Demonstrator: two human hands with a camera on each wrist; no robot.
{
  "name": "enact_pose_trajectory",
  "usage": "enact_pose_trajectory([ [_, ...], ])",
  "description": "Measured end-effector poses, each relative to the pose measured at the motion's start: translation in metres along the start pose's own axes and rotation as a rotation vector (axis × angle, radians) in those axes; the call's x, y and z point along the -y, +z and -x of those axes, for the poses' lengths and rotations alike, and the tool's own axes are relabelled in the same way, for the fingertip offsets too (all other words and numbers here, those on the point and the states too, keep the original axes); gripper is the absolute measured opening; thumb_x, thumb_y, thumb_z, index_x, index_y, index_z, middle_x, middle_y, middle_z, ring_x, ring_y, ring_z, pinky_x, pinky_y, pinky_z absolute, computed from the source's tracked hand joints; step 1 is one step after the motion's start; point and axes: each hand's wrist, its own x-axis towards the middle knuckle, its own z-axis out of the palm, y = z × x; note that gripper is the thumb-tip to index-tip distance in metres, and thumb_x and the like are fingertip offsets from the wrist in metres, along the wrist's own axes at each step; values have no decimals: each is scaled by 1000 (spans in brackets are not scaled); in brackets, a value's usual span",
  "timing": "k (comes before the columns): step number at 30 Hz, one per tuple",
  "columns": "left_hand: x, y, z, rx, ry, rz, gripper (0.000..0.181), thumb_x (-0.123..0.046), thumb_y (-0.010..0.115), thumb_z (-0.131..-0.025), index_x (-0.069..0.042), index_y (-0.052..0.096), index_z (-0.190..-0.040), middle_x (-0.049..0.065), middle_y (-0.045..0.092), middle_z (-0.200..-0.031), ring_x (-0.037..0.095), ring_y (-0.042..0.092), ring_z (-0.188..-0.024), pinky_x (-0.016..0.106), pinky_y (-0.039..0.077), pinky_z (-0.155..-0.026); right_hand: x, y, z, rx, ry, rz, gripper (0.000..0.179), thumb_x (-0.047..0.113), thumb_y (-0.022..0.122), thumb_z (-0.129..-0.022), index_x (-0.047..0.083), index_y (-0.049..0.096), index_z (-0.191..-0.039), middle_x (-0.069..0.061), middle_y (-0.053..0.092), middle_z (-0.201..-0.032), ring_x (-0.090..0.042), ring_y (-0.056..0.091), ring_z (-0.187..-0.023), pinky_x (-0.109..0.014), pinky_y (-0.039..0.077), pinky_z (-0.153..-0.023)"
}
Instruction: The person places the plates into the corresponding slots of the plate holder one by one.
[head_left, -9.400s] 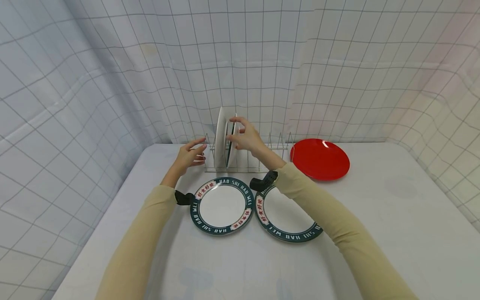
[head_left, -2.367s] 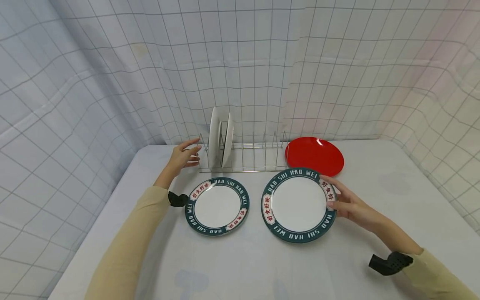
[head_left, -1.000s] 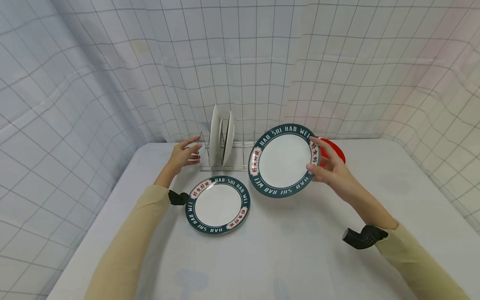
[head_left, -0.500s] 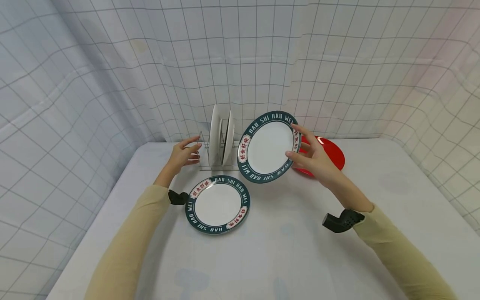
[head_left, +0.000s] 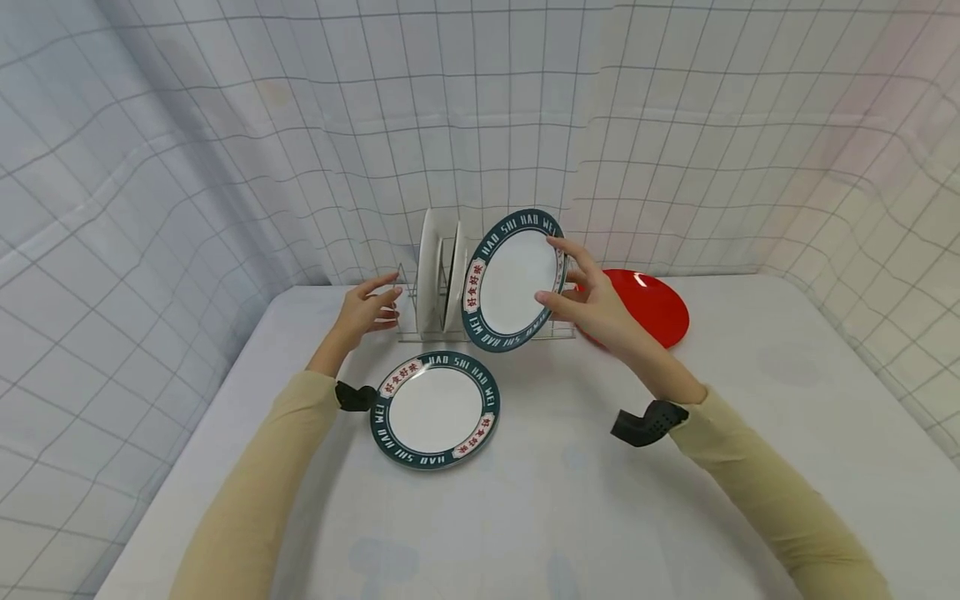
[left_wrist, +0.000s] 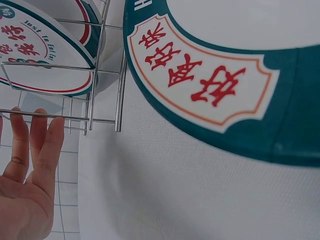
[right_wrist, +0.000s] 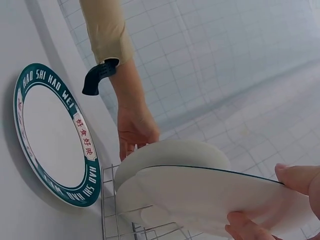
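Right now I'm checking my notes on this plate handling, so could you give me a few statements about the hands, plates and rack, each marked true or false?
1. The right hand holds a green-rimmed plate. True.
2. White-backed plates stand on edge in the wire dish rack. True.
3. The red plate stands in the rack. False: it lies on the table, to the rack's right.
4. A second green-rimmed plate lies on the table. True.
5. The left hand grips that second plate. False: its fingers are at the rack's left end.
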Motion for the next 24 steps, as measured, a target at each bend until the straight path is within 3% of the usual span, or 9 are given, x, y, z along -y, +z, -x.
enact_pose_trajectory([
  [5,-1,-2,4,-10,-19,-10,56,-35,54,-98,-18,37,-149,13,52,-112,6,63,-77,23,59,-76,3,9,-6,-8,1,30,73,14,67,-90,32,28,-150,-18,44,-134,-36,61,-105,-40,59,-83],
  [14,-3,-2,2,-7,-14,-1,57,-35,55,-97,-18,38,-149,21,50,-118,6,62,-75,21,59,-73,17,19,-14,-46,14,71,71,16,68,-90,32,31,-148,-18,41,-136,-34,58,-107,-43,58,-83],
  [24,-2,0,1,0,-11,7,56,-35,56,-97,-18,39,-148,18,51,-113,13,66,-83,22,59,-74,28,32,-24,-59,-26,131,67,14,69,-89,31,37,-146,-12,34,-145,-32,62,-97,-38,60,-78],
])
